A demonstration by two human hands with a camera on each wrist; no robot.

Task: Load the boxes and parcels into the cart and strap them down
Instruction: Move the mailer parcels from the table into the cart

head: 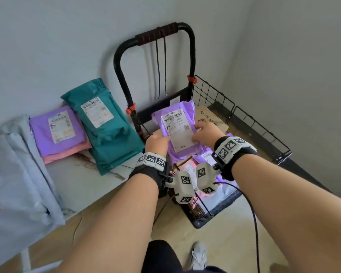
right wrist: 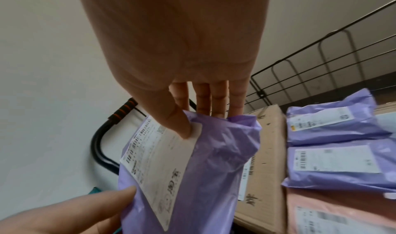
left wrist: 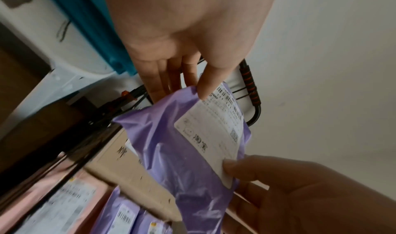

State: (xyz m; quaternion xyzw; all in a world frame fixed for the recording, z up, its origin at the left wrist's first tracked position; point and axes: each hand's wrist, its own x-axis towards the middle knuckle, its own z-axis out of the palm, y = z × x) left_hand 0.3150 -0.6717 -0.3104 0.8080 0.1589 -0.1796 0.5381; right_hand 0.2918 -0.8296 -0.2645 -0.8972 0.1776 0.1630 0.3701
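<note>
Both hands hold a purple parcel [head: 182, 123] with a white shipping label above the black wire cart [head: 244, 123]. My left hand [head: 158, 140] pinches its left edge, thumb on the label, fingers behind [left wrist: 171, 83]. My right hand [head: 202, 132] pinches the right edge the same way, thumb [right wrist: 185, 129] on the label. Under the parcel [right wrist: 214, 170] lie a cardboard box [right wrist: 265, 153], two purple parcels [right wrist: 334, 164] and a pink one [right wrist: 321, 209]. Black cords [head: 161, 66] hang from the cart handle [head: 158, 33].
On the white table [head: 83, 182] to the left lie a teal parcel [head: 108, 138], a purple parcel [head: 47, 134] on a pink one [head: 67, 153], and pale grey bags [head: 18, 174]. Walls close in behind and right of the cart. My shoe [head: 198, 255] stands on the wooden floor.
</note>
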